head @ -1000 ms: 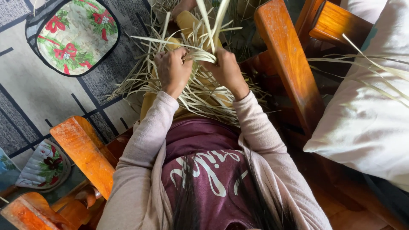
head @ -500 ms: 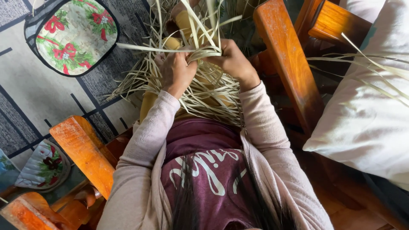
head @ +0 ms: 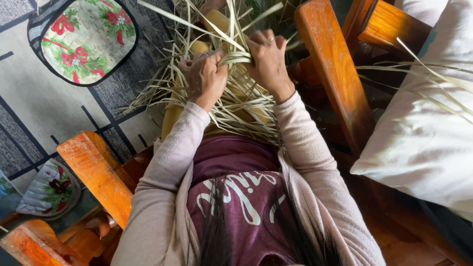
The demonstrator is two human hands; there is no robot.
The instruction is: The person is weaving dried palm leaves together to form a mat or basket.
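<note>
Wooden chair arms (head: 98,172) flank the lap, where pale, flat dry leaf strips (head: 236,111) fan out loosely. Left hand (head: 204,79) and right hand (head: 268,59) both pinch a curved bundle of strips between closed fingers.

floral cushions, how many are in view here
2. One floral cushion lies on the rug at upper left, far from both hands; a second floral cushion shows at lower left beside the orange wooden armrest. More may lie out of frame.

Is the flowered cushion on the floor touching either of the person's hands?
No, the flowered cushion lies apart from the left hand and right hand, which both grip pale leaf strips.
</note>
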